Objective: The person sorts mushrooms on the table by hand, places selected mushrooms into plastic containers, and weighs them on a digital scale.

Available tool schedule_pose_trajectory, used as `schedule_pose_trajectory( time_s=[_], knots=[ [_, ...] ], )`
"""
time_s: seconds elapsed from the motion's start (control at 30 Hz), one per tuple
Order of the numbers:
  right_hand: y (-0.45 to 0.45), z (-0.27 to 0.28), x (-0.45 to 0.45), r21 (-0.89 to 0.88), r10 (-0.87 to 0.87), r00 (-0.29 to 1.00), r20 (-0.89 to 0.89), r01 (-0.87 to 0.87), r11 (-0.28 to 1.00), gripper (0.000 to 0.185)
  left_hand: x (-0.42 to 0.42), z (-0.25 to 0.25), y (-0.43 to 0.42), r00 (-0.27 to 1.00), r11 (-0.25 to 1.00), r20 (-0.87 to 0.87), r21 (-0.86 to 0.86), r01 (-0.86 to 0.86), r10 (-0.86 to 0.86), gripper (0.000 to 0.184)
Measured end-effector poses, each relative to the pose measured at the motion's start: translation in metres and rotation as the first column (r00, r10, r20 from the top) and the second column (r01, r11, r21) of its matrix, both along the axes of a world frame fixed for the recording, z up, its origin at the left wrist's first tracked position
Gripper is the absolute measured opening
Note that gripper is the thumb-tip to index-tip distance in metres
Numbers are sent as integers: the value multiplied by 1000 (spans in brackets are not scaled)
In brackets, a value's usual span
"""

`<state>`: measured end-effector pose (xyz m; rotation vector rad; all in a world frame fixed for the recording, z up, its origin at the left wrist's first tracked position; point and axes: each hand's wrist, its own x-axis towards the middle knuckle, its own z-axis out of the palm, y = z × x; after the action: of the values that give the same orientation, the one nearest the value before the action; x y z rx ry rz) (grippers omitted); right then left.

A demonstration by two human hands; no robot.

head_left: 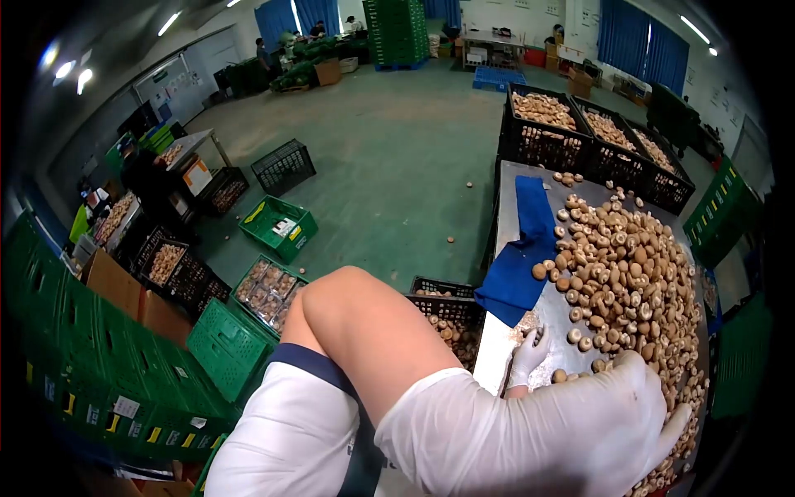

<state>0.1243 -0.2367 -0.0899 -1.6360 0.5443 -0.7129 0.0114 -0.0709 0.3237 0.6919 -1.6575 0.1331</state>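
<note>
My left arm stretches across the view from the lower left, in a white sleeve cover. My left hand [660, 407], gloved in white, lies over the lower part of a big heap of brown-capped mushrooms [633, 277]. One finger or thumb shows at its edge; the other fingers are hidden. Beyond that forearm, my right hand [527, 358], also in a white glove, is curled at the near table edge. A small dark thing shows at its fingertips, too small to name. Pale crumbs lie just above this hand, and a blue cloth [530, 224] drapes over the table edge.
Three black crates [546, 142] of mushrooms stand beyond the metal table [507, 178]. Below the near edge sits another black crate [451, 313]. Green crates [79, 340] are stacked at left, near a green basket [277, 225] on the floor. Another person [149, 178] works at far left.
</note>
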Motion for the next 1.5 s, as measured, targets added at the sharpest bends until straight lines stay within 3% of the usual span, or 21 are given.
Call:
schedule_pose_trajectory(
  time_s=[0.03,0.1,0.13,0.17,0.23,0.27,0.3,0.37,0.47,0.53,0.57,0.63,0.67,0.73,0.9,1.0,1.1,1.27,1.33,1.5],
  knots=[
    [-1,0,-1,-167,-44,999,-23,39,985,39,7,8,-7,998,998,58,-67,21,-17,33],
    [-3,-5,1,-221,-68,998,-13,63,973,37,11,10,-21,993,975,76,-210,-77,95,28],
    [-1,-6,1,-280,-72,997,-25,62,958,37,6,3,-29,973,936,22,-280,-213,228,25],
    [0,-6,0,-320,-68,997,-30,55,946,36,12,6,-28,973,938,0,-267,-222,230,21],
    [5,-5,-4,-395,-7,999,-41,-10,919,34,24,24,-8,980,980,17,-35,197,-197,24],
    [8,-5,-10,-437,28,998,-52,-48,898,33,27,22,-7,953,950,-2,79,303,-304,29],
    [9,-2,-13,-481,51,997,-60,-73,874,32,33,7,-12,987,976,163,212,-44,9,30],
    [13,1,-17,-551,52,996,-74,-85,830,30,45,-18,-11,888,932,282,-122,-342,363,35],
    [17,-2,-18,-604,54,994,-92,-99,791,27,55,-39,24,692,806,523,17,-591,497,36],
    [11,-2,-20,-606,59,992,-110,-114,787,26,58,-52,33,796,831,390,121,-543,463,31],
    [11,0,-17,-601,69,991,-117,-125,789,25,67,-53,46,713,543,618,494,-679,330,38],
    [5,3,-13,-584,69,989,-129,-132,801,24,61,-54,69,698,408,567,566,-716,437,47],
    [2,5,-10,-572,54,990,-134,-122,811,23,83,-86,67,777,463,499,625,-629,383,51],
    [2,7,-4,-548,58,987,-149,-131,826,22,90,-112,77,807,280,362,805,-523,467,57],
    [3,13,-4,-559,32,991,-127,-98,824,28,88,-175,109,771,57,380,880,-472,511,55],
    [6,15,-4,-558,5,988,-151,-89,825,32,85,-188,117,802,22,281,939,-344,527,57],
    [10,25,-7,-495,39,981,-191,-130,859,36,82,-197,119,821,28,243,954,-300,517,58],
    [12,22,-9,-637,11,984,-176,-122,761,43,73,-206,126,819,84,206,952,-294,536,59],
    [6,15,-10,-598,52,987,-153,-134,790,41,68,-213,129,818,128,176,949,-290,548,59],
    [-8,13,4,-562,43,971,-236,-172,809,33,55,-217,152,781,106,158,956,-275,604,60]
  ],
)
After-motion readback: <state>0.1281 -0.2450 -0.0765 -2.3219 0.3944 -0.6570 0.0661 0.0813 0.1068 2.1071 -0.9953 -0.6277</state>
